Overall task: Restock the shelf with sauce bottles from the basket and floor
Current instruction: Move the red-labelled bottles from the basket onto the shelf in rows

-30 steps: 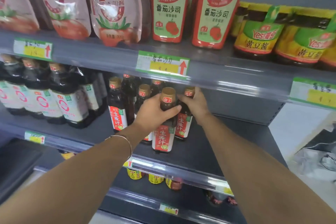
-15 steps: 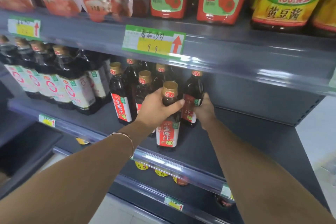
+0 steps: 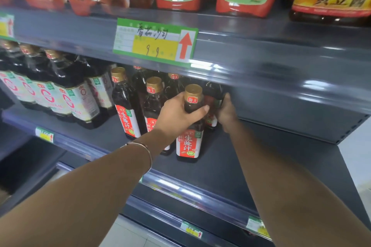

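Bare shelf (image 3: pixel 251 158) is left rightward, while the front bottle (image 3: pixel 189 126) is wrapped by left hand (image 3: pixel 176 115) fingers (image 3: pixel 201 110), rear bottle (image 3: pixel 210 106) clasped by the right hand (image 3: pixel 226 111).

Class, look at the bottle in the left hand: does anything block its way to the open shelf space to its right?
Nothing visible: the bottle stands beside bare shelf; the left hand grips its neck.

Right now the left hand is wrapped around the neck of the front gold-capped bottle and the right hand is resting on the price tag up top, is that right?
Not quite. In the head view the right hand grips a dark bottle farther back on the middle shelf, not the price tag. The left hand is indeed wrapped around the neck of the front gold-capped bottle.
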A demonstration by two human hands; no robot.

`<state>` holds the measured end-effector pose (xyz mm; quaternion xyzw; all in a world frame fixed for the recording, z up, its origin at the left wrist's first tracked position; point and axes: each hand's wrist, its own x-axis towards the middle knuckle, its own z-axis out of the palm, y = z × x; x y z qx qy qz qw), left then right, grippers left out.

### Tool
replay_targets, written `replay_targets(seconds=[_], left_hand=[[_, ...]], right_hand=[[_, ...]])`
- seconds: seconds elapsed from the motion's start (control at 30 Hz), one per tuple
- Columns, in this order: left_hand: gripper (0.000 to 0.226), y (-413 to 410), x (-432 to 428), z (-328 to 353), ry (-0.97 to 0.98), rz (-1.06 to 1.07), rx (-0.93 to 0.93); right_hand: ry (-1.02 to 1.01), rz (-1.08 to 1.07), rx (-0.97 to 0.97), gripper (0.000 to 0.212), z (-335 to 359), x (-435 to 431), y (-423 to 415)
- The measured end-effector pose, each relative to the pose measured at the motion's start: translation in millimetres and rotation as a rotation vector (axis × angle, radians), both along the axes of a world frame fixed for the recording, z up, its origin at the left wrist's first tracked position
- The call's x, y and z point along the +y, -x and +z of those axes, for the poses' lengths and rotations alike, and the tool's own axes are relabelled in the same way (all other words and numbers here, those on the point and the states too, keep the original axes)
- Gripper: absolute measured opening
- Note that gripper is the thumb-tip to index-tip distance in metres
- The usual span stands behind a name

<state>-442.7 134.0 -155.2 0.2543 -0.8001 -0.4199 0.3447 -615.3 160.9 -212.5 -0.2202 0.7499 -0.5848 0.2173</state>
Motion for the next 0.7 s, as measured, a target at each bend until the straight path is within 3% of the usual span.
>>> replay_targets(seconds=[0.17,0.27,0.3,0.4,0.47,0.53,0.6,0.67,0.7], left_hand=[[0.019,2,0,0,0.004,-0.030,-0.021],[0.018,5,0,0,0.009,-0.020,-0.032],[0.018,7,1,0,0.011,-0.013,-0.035],[0.018,14,2,2,-0.007,0.002,-0.026],[0.017,21,3,2,-0.036,0.010,-0.013],[0.021,29,2,2,-0.076,0.023,-0.012],[0.030,36,3,4,-0.138,0.041,-0.007],[0.035,40,5,7,-0.168,0.046,-0.017],[0.037,41,5,7,-0.167,0.049,-0.030]], right_hand=[[-0.069,0.073,0.093,0.025,2,2,6],[-0.101,0.067,0.088,0.014,-1,2,6],[-0.094,0.069,0.074,0.018,-2,1,6],[-0.073,0.041,0.056,0.065,-6,7,1],[-0.173,-0.062,0.130,0.078,-13,18,-1],[-0.221,-0.188,0.242,0.059,-16,32,-6],[-0.207,-0.177,0.274,0.029,-16,42,-13],[-0.207,0.038,0.160,0.015,-13,47,-19],[-0.212,0.192,0.054,0.020,-13,49,-23]])
